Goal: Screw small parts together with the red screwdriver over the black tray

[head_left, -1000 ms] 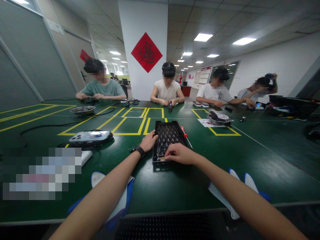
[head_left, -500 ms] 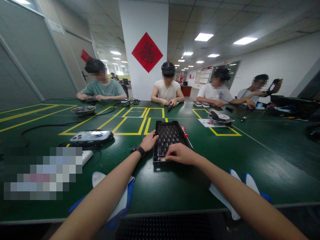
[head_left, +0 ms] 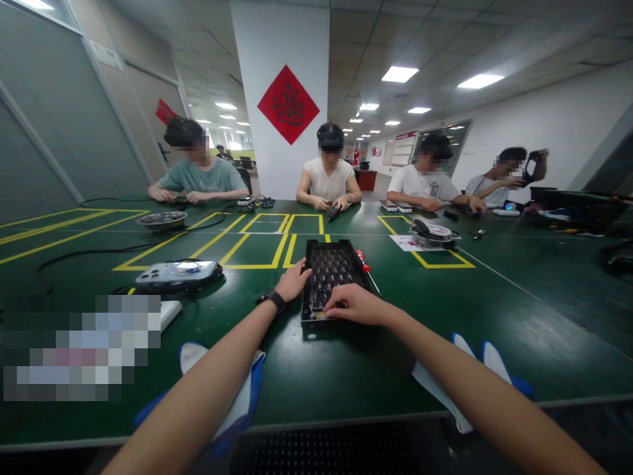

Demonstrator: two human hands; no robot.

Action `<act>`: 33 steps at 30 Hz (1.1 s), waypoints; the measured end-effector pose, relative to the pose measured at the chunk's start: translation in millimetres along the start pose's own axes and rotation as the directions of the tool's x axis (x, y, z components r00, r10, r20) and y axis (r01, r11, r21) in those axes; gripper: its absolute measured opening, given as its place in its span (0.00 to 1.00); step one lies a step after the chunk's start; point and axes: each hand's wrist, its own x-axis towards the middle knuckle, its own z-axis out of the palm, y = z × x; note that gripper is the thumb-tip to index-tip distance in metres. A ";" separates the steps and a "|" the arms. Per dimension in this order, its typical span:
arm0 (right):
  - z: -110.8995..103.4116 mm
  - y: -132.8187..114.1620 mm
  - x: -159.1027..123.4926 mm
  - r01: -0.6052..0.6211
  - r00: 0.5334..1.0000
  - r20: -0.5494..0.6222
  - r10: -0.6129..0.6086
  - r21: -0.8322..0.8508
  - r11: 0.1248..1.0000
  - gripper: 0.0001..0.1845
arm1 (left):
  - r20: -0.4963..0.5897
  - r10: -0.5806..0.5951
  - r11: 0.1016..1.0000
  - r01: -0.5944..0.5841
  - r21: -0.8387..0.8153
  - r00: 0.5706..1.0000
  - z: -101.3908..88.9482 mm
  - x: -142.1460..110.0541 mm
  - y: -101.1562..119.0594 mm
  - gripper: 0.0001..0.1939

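A black rectangular case (head_left: 332, 264) lies on the table in front of me, with rows of small shiny metal pieces inside. My left hand (head_left: 293, 280) grips its left wall, thumb and fingers against the rim. Over the near end of the case, my right hand (head_left: 352, 304) pinches its thumb and fingers together at a small yellowish piece (head_left: 321, 316) in the near left corner. The fingers partly cover that piece, and its kind cannot be made out. Against the right side of the case rests a screwdriver with a red handle (head_left: 362, 259).
White-and-blue gloves (head_left: 250, 382) (head_left: 445, 389) lie under both my forearms. To the left are a phone (head_left: 168, 273) on a dark case and a black cable (head_left: 123, 245). Metal bowls (head_left: 162, 221) (head_left: 433, 241) stand farther off. Several people sit across the green table (head_left: 494, 300).
Both hands keep their places on the case, the right fingers shifting only slightly at the yellowish piece. The view has moved a little. The person at far right has raised a headset-like object.
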 end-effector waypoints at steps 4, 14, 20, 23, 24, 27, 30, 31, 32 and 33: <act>-0.5 -1.0 -0.7 -0.003 1.000 -0.001 0.003 0.008 1.000 0.13 | 0.001 0.020 1.000 -0.020 -0.003 1.000 -0.9 -0.4 0.0 0.27; -1.7 -1.2 -1.6 -0.001 1.000 -0.003 0.001 0.021 1.000 0.13 | 0.000 0.014 1.000 -0.014 0.010 1.000 -0.3 0.4 -1.7 0.27; -2.2 -4.1 -2.7 0.019 0.999 -0.044 -0.018 0.005 1.000 0.14 | 0.001 0.033 0.999 -0.033 0.013 0.999 0.8 1.6 -3.5 0.26; -1.8 -4.3 -2.6 0.004 1.000 -0.024 -0.004 -0.009 1.000 0.14 | -0.002 0.032 0.999 -0.032 0.023 0.999 0.8 1.7 -4.3 0.27; -1.7 -4.3 -2.5 0.002 1.000 -0.016 -0.002 -0.010 1.000 0.14 | -0.004 0.029 0.999 -0.029 0.026 1.000 0.6 1.6 -4.2 0.27; -1.5 -4.1 -2.3 0.003 1.000 -0.003 -0.003 -0.021 1.000 0.13 | 0.000 0.010 0.999 -0.010 0.033 1.000 0.0 0.9 -3.5 0.27; -0.5 -2.8 -1.9 0.014 1.000 -0.005 -0.014 -0.038 0.999 0.13 | 0.003 -0.001 0.999 0.001 0.035 1.000 -0.3 0.0 -2.7 0.28; 0.0 -2.1 -1.6 0.017 1.000 -0.003 -0.017 -0.038 0.999 0.13 | 0.002 0.001 0.999 -0.001 0.034 1.000 -0.3 -0.1 -2.6 0.28; 0.5 -1.4 -1.3 0.019 1.000 0.002 -0.019 -0.036 0.999 0.12 | 0.002 0.004 0.999 -0.004 0.033 1.000 -0.2 -0.1 -2.5 0.28; 0.9 -0.8 -1.1 0.019 1.000 0.009 -0.019 -0.033 0.999 0.12 | 0.000 0.003 0.999 -0.003 0.032 1.000 -0.1 -0.1 -2.5 0.28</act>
